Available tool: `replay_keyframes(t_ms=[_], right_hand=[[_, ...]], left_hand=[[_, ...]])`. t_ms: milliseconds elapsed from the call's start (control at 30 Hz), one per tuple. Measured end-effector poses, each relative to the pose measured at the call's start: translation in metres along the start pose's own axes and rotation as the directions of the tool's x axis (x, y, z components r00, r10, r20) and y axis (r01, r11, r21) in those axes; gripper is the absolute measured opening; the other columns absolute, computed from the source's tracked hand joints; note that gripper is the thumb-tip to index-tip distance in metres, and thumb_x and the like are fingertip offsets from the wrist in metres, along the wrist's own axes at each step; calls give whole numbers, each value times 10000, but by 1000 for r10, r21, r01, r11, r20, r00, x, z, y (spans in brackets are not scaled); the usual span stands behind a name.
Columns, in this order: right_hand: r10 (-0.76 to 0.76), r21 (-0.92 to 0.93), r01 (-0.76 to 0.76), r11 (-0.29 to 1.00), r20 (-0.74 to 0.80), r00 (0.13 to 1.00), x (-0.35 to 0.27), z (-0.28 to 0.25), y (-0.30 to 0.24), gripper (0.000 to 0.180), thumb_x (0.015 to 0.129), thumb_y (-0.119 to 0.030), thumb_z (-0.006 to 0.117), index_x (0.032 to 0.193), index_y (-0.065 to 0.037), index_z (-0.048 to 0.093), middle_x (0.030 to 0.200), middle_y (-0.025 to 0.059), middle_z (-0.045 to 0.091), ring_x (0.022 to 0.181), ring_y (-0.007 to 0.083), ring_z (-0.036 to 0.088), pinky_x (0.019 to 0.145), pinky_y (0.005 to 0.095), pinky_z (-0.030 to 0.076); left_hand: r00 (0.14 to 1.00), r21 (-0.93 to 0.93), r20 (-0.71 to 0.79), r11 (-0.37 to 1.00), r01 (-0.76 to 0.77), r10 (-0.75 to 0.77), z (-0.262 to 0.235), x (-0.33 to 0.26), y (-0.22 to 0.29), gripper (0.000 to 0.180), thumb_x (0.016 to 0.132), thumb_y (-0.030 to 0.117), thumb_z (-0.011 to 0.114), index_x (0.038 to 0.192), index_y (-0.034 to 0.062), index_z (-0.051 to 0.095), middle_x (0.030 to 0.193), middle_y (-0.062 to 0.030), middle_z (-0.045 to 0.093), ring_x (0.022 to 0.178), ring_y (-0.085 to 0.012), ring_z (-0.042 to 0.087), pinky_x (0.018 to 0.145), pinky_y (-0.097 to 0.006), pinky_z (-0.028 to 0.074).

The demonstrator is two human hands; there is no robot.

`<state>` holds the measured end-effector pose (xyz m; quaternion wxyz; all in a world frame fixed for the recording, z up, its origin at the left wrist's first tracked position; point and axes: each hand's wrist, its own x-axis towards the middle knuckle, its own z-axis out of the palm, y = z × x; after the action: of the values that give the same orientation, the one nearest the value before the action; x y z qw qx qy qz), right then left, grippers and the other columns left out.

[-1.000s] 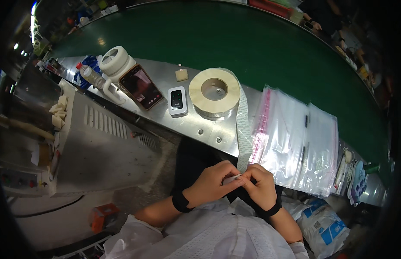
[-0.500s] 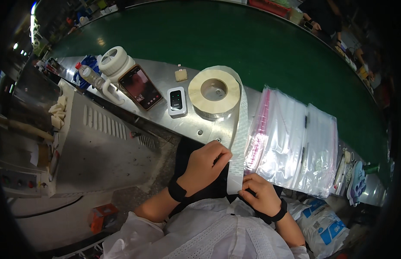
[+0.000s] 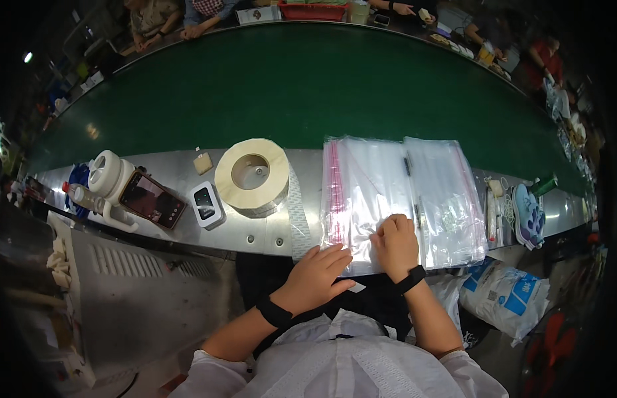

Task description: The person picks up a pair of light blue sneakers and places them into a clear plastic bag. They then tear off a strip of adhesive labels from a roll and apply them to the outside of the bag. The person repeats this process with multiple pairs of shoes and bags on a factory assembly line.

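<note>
Clear bags [image 3: 376, 178] on a steel ledge [image 3: 234, 233]

Thin bags, seemingly light, limp and slippery, best pinched at one edge. My left hand [image 3: 316, 282] spreads unclenched over their near-left corner; my right hand [image 3: 397, 248] curls on top, whether pinching I can't tell. Left of the bags: a cream roll [image 3: 252, 200].

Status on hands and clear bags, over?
Left hand spread at clear bags' near-left corner. Right hand over bags, fingers partly curled. Cream roll left of bags.
</note>
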<state>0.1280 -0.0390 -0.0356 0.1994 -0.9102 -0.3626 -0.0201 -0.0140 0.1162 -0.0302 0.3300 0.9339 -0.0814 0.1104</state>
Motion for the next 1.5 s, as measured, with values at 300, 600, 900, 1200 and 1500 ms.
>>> replay_keyframes(t_ms=[300,600,900,1200,1500], right_hand=[[-24,-179,20,984,-24,999,-1,-16,10,486,650,-265,763,998,-15,534,1090,171,515,990,347,502,776,402,475],[134,26,-134,991,25,991,1,-10,15,108,778,-139,597,831,-47,574,788,133,612,698,317,597,612,405,470],[-57,-40,56,998,-14,998,9,-12,-24,326,736,-341,688,827,-55,561,839,115,562,795,296,582,592,404,487],[105,295,-164,941,205,973,12,-6,37,188,842,-182,524,775,-22,596,699,156,600,634,296,584,574,394,452],[235,702,-318,638,216,948,12,-33,30,219,894,-137,448,768,-30,592,732,25,579,621,89,522,499,218,413]], left_hand=[[1000,-43,-2,999,17,-17,-3,-2,-4,416,803,308,634,1089,14,564,1170,-116,560,1150,-273,485,931,-403,370],[995,-70,85,996,52,-46,-6,-2,-3,431,827,305,605,1149,24,548,1231,-127,528,1199,-280,443,957,-423,337],[987,-64,128,992,107,-99,-11,1,-1,414,839,322,591,1136,37,554,1221,-129,536,1197,-265,452,924,-406,347],[868,-246,459,912,330,-190,-29,35,-11,435,908,405,470,1101,29,575,1002,-157,612,1038,-269,565,831,-342,432],[796,-828,540,-344,443,-275,42,126,-60,349,901,315,498,1058,3,496,984,-117,574,916,-216,610,772,-329,482]])
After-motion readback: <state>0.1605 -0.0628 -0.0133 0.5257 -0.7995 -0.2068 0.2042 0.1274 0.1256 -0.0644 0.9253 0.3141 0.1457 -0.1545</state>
